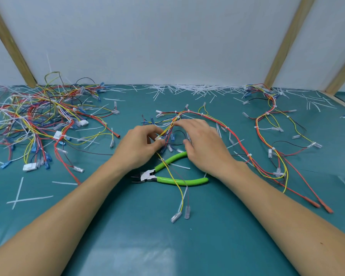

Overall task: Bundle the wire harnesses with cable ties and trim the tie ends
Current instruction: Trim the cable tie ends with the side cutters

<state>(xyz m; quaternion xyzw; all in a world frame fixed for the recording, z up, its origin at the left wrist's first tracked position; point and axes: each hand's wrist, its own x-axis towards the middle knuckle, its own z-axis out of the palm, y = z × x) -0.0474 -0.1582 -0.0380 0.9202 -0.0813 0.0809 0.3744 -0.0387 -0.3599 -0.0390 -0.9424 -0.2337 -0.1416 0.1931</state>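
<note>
A wire harness point(235, 134) of red, yellow and black wires with white ties lies across the middle of the teal mat. My left hand point(139, 146) pinches its wires near a small white connector between thumb and fingers. My right hand point(201, 140) is over the same bundle just to the right, fingers curled down onto the wires; what they hold is hidden. Green-handled cutters point(173, 174) lie open on the mat just below both hands, with a yellow wire draped over them.
A large tangled pile of harnesses point(38, 120) fills the left side. Another tied harness point(271, 120) lies at the right. Trimmed white tie ends point(197, 89) are scattered along the back wall, and loose cable ties point(18, 196) at the left front. Wooden posts stand at both rear corners.
</note>
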